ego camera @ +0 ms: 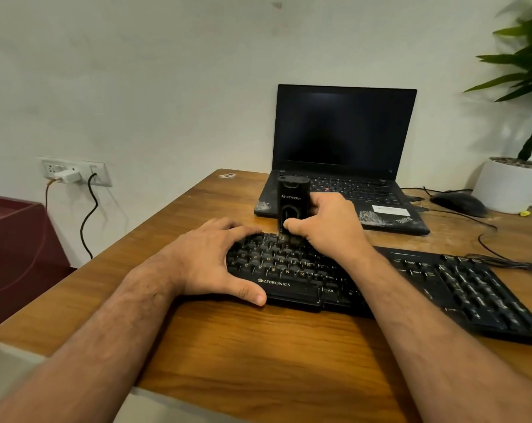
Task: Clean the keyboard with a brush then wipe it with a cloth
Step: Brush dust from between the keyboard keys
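A: Quick pass. Where's the keyboard?

B: Black keyboard (380, 282) lies flat on the wooden table (258, 346), running from centre out to the right edge, turned a bit diagonal. "ZEBRONICS" printed on the front lip.

A: Left hand?

B: Left hand (216, 257) rests on the keyboard's left end, fingers spread and straight over the keys, thumb along the front edge near the logo. Not gripping anything, just flat and pressing down.

A: Right hand?

B: Right hand (325, 224) is wrapped round a black brush (290, 206), a stubby upright cylinder with "STRIFF" on it. Fingers curl behind it, thumb in front near the bottom. The lower end touches the top key rows, about mid-left of the keyboard. Bristles themselves are too dark to make out.

A: Cloth?

B: Can't spot it in this view.

A: Rest of the scene?

B: Open black laptop (344, 148) behind the keyboard, screen dark, scuffed white patches on the palm rest and a white sticker there. Black mouse (458, 203) to the right of the laptop, cables trailing across the table. White pot with a green plant (515, 184) at the far right corner. Wall socket (75, 170) on the left wall with a white adapter and a black cord plugged in. Dark red cabinet (17, 248) beside the table on the left.
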A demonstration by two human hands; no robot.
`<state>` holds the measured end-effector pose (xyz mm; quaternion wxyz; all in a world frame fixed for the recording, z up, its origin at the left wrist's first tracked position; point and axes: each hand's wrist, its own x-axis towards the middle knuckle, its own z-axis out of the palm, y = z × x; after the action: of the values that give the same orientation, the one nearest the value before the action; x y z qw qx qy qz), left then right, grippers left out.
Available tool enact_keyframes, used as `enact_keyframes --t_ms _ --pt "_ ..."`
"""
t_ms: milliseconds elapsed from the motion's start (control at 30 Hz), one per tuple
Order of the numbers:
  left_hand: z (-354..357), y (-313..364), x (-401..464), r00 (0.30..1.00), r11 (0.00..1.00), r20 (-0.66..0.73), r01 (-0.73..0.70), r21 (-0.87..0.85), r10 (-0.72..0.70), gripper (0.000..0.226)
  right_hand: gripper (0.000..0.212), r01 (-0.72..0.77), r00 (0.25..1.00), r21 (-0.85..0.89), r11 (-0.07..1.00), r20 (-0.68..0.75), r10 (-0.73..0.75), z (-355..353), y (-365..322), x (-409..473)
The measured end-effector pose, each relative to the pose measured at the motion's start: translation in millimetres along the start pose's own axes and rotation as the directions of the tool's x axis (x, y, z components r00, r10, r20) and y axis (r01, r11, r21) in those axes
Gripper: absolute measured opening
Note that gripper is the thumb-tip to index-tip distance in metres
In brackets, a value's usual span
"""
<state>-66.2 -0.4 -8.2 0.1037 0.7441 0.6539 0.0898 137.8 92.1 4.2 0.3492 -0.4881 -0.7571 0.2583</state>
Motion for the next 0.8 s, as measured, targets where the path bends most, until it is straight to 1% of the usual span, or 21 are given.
enact_keyframes --t_ms 33,67,167,200,300,367,433,533,700,800 --pt "0.2 0.0 -0.6 1.0 1.0 -0.001 0.006 -0.002 -0.006 0.129 0.032 -0.006 0.999 -0.003 1.0 -0.033 0.006 -1.2 0.7 1.4" --pt "0.3 0.1 -0.8 1.0 1.0 -0.002 0.011 -0.007 -0.011 0.13 0.033 -0.008 0.999 0.012 1.0 -0.034 0.009 -3.5 1.9 2.0" --pt "0.6 -0.9 -0.6 1.0 1.0 -0.002 0.015 -0.019 -0.015 0.131 0.034 -0.013 0.996 0.112 0.994 0.085 0.003 -7.7 1.1 -3.9" --pt "0.4 -0.7 -0.6 1.0 1.0 -0.003 0.014 -0.018 -0.014 0.132 0.034 -0.021 0.995 0.113 0.993 0.099 0.01 -6.4 1.1 -5.1" --pt "-0.4 0.6 -1.6 1.0 1.0 -0.005 0.015 -0.013 -0.015 0.133 0.03 -0.073 0.997 0.097 0.993 0.02 0.071 -5.6 2.7 -0.2" --pt "-1.0 1.7 -2.2 1.0 1.0 -0.004 0.016 -0.022 -0.016 0.134 0.03 -0.105 0.994 0.112 0.988 0.0 0.106 -8.6 3.2 1.1" --pt "-1.2 1.8 -2.3 1.0 1.0 -0.003 0.014 -0.026 -0.014 0.134 0.032 -0.12 0.993 0.155 0.981 0.013 0.12 -9.9 3.5 0.3" --pt "-0.8 1.1 -2.5 1.0 0.999 -0.009 0.005 -0.035 -0.005 0.133 0.035 -0.126 0.991 0.232 0.964 0.081 0.11 -4.0 0.4 -6.1" --pt "-0.2 0.5 -1.8 1.0 0.999 -0.009 0.001 -0.034 -0.001 0.133 0.031 -0.06 0.996 0.152 0.987 0.075 0.049 -2.0 -2.5 -8.2" --pt "-0.3 0.7 -1.4 1.0 1.0 -0.008 0.007 -0.024 -0.007 0.132 0.028 -0.068 0.998 0.077 0.995 -0.01 0.069 -3.8 0.2 -3.3"
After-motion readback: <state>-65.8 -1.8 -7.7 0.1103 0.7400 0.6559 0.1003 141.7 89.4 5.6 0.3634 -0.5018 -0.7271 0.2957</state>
